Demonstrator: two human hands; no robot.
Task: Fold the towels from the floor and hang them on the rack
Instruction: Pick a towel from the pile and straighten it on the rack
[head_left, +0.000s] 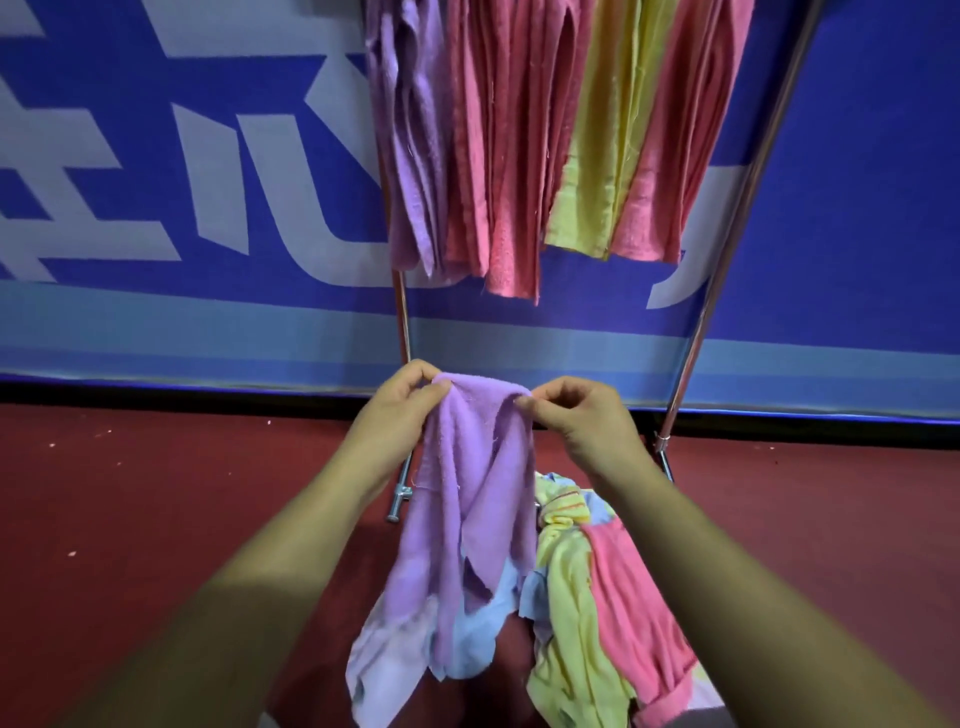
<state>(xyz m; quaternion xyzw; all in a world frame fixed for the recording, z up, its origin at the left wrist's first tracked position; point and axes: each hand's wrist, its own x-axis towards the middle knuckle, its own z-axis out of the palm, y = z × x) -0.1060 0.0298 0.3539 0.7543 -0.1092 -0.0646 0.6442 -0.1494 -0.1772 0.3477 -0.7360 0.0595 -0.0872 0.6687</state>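
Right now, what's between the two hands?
Head view: the bunched top edge of the purple towel, pinched by the left hand and the right hand.

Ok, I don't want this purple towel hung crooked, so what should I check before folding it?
1. Left hand pinches the purple towel at its top edge: ok.
2. Right hand pinches the same edge: ok.
3. Edge stretched straight between the hands: not ok, bunched.
4. Towel hanging flat: not ok, twisted.
5. Lower end clear of the floor pile: cannot tell.
6. Free room on the rack: cannot tell, top rail out of view.
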